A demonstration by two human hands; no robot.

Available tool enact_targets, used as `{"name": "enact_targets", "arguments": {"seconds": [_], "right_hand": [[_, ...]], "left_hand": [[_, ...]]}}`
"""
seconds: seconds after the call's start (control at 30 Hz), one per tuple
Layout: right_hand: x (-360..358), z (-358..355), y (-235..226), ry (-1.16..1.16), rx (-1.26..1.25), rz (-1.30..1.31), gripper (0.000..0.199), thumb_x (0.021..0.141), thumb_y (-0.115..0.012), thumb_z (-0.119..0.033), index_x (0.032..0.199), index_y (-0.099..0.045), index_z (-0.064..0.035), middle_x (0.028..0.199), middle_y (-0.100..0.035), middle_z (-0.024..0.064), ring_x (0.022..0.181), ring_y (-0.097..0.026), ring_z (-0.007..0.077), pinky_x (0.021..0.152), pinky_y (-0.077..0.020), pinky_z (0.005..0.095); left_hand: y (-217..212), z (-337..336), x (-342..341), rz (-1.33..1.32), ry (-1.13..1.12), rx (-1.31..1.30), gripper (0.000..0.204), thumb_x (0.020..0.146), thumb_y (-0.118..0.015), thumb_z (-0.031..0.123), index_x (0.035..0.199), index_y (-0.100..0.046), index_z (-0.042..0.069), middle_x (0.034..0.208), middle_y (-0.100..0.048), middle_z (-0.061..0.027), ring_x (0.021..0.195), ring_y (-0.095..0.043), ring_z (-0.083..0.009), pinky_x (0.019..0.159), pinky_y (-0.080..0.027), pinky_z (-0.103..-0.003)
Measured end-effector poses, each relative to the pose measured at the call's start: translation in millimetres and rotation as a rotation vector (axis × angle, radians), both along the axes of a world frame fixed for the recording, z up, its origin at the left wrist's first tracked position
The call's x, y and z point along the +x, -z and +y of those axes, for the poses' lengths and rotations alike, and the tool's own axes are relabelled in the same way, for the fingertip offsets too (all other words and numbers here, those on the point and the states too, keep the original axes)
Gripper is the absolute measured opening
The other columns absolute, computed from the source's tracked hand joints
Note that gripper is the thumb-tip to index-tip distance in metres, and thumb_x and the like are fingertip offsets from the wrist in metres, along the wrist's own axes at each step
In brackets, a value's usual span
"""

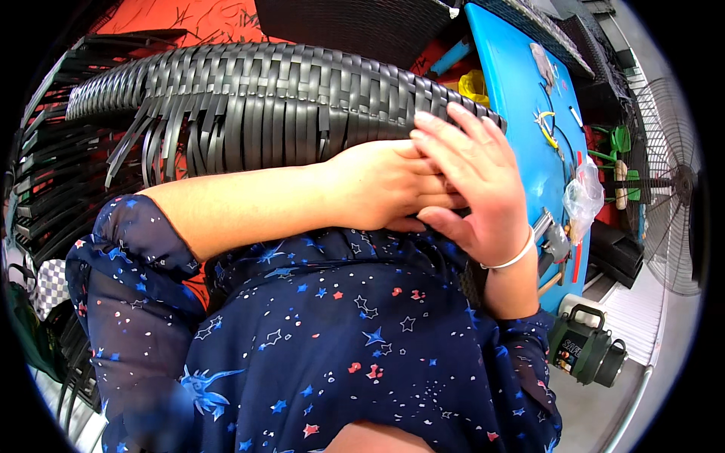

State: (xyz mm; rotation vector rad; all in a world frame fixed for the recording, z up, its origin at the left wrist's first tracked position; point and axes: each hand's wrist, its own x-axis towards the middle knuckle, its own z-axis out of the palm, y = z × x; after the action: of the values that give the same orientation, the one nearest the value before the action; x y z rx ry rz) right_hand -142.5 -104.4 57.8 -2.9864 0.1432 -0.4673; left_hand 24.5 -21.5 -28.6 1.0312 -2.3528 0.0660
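My left hand (pixel 377 185) reaches in from the left and lies against the edge of a black woven wicker piece (pixel 249 98), whose loose strips hang down at the left. My right hand (pixel 476 174), with a white bracelet on its wrist, lies over the left hand's fingers. Its own fingers are stretched out and its thumb is tucked under the left hand. The left hand's fingers are hidden, and I see nothing held in either hand. My dark blue star-print sleeves and top fill the lower part of the view.
A blue table (pixel 513 90) at the right carries yellow-handled pliers (pixel 545 124), a clear plastic bag (pixel 583 198) and small metal tools. A standing fan (pixel 668 181) is at the far right and a dark green jug (pixel 585 347) below it. More black wicker strips (pixel 45 174) are at the left.
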Motion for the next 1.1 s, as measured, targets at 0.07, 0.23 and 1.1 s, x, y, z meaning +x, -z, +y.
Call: {"name": "enact_targets", "arguments": {"seconds": [0.07,0.23,1.1], "right_hand": [[4.4,3.4,8.3,0.026,0.046,0.039,0.063,0.082,-0.068,-0.049,0.127,-0.063,-0.0066,0.136,-0.059,0.0089,0.128,-0.052,0.0343,0.107,-0.0377,0.0494],[2.4,-1.8,19.2,0.022,0.082,0.015,0.062,0.084,-0.067,-0.048,0.130,-0.061,-0.0068,0.137,-0.059,0.0099,0.128,-0.053,0.0345,0.107,-0.0395,0.0487],[-7.2,-6.3,34.7,0.002,0.157,-0.047,0.081,0.087,-0.045,-0.072,0.134,-0.058,-0.0072,0.141,-0.056,0.0102,0.134,-0.047,0.0338,0.112,-0.0310,0.0494]], "left_hand": [[-0.1,-1.2,-0.2,-0.001,0.004,0.052,0.048,0.081,-0.069,0.035,0.121,-0.060,0.010,0.119,-0.064,-0.0038,0.120,-0.056,-0.0225,0.108,-0.040,-0.039],[-1.6,1.1,-1.1,0.169,0.007,0.054,0.050,0.072,-0.078,0.031,0.115,-0.062,0.012,0.113,-0.065,-0.0037,0.114,-0.059,-0.0212,0.104,-0.043,-0.035],[-37.3,45.4,-30.0,0.213,-0.113,0.335,0.074,0.072,-0.080,0.027,0.134,-0.050,0.000,0.138,-0.050,-0.0137,0.135,-0.043,-0.0309,0.117,-0.030,-0.040]]}}
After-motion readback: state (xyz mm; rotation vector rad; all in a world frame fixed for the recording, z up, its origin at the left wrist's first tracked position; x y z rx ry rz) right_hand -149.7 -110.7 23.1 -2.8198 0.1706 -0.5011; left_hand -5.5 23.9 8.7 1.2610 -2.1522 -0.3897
